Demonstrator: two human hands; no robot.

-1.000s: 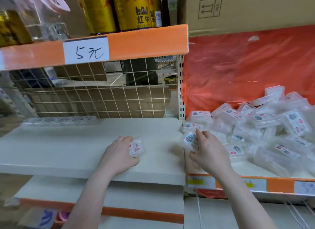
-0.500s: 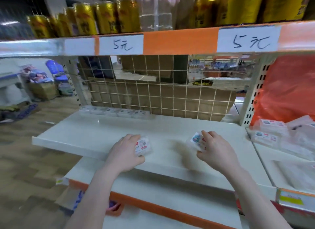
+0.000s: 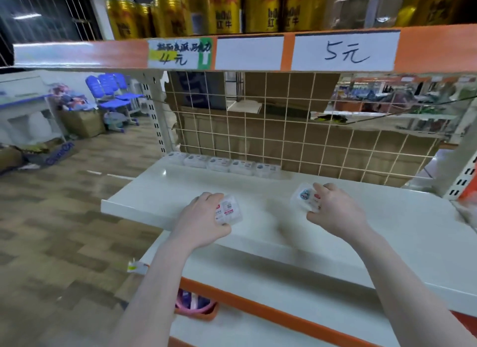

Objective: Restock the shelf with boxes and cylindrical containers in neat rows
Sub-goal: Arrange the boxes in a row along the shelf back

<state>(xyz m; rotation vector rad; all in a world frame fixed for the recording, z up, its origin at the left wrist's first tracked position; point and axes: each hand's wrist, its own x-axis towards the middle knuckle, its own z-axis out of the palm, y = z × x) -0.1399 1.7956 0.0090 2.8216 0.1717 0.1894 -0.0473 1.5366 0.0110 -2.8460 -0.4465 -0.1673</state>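
Note:
My left hand grips a small clear plastic box with a red-and-white label, just above the front of the white shelf. My right hand holds a second clear box with a blue and red label, tilted, over the middle of the same shelf. A row of several like boxes lies along the shelf's back left, against the wire grid.
A wire mesh back panel closes the rear. The shelf above carries price tags and gold drink cans. A lower white shelf juts out beneath. Wooden floor, blue chairs and cartons lie to the left.
My view has swung left, away from the pile of boxes on the right bay. Both hands have come over the left shelf, each still holding its box.

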